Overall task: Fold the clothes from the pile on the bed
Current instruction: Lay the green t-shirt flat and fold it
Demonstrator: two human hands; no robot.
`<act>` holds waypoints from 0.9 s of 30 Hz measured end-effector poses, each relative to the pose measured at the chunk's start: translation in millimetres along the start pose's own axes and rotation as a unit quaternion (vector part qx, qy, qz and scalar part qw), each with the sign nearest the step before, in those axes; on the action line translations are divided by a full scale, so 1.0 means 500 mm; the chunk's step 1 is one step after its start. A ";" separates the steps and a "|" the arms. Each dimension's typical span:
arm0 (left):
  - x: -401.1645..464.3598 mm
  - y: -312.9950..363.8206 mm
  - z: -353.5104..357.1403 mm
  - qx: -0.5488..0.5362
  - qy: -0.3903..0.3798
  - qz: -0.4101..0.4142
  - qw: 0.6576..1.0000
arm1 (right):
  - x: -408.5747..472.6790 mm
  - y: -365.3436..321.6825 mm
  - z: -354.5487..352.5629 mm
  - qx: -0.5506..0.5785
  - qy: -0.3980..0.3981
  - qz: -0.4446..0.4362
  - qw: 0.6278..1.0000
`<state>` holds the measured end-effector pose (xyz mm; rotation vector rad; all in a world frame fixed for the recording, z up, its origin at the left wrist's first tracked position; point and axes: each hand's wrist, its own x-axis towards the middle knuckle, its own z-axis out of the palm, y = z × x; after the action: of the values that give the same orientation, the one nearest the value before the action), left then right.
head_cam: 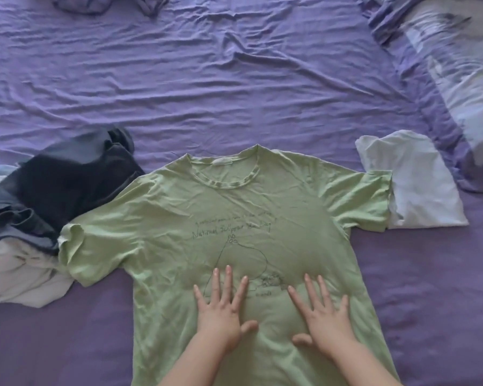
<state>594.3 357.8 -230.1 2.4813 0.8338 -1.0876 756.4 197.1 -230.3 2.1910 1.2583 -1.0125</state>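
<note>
Head view: both hands, left hand (222,313) and right hand (322,316), press flat with spread fingers on the green T-shirt (234,207) on the bed (207,93). A dark pile (53,185) lies at nine o'clock, a folded white garment (418,182) at three.

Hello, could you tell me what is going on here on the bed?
A person is folding laundry. A green T-shirt lies spread face up on the purple sheet, and the left hand and right hand press flat on it. Unfolded dark and white clothes sit left; a folded white garment lies right.
</note>
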 end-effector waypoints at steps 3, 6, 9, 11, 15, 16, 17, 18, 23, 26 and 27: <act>0.007 0.002 -0.018 -0.006 -0.039 0.004 0.999 | 0.010 -0.004 -0.022 0.022 -0.038 -0.016 0.999; 0.010 0.001 -0.026 -0.002 -0.062 -0.009 0.998 | 0.011 0.009 -0.056 0.038 -0.063 -0.046 0.996; 0.000 0.010 -0.031 -0.013 -0.026 -0.032 0.999 | -0.001 0.061 -0.104 0.097 0.011 -0.084 0.992; 0.004 0.036 -0.054 -0.037 0.037 -0.055 0.997 | 0.003 0.126 -0.150 0.139 0.129 -0.092 0.978; 0.053 0.132 -0.144 -0.058 0.083 -0.001 0.995 | 0.065 0.263 -0.252 0.132 0.294 -0.053 0.945; 0.077 0.166 -0.170 -0.059 0.090 0.028 0.994 | 0.090 0.296 -0.281 0.118 0.307 -0.054 0.943; 0.103 0.202 -0.195 -0.063 0.101 0.054 0.991 | 0.116 0.330 -0.308 0.086 0.304 -0.049 0.948; 0.130 0.237 -0.219 -0.067 0.113 0.071 0.989 | 0.143 0.363 -0.332 0.049 0.294 -0.041 0.954; 0.245 0.368 -0.296 -0.067 0.153 0.069 0.984 | 0.241 0.479 -0.390 -0.038 0.279 0.035 0.959; 0.282 0.383 -0.295 -0.041 0.135 0.027 0.990 | 0.259 0.500 -0.389 -0.041 0.281 0.056 0.957; 0.288 0.383 -0.291 -0.037 0.128 0.019 0.991 | 0.260 0.501 -0.390 -0.038 0.285 0.054 0.956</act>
<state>873.6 334.2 -232.0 2.5974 0.8766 -0.7201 1090.1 271.5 -203.0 2.5511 1.3525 -0.2792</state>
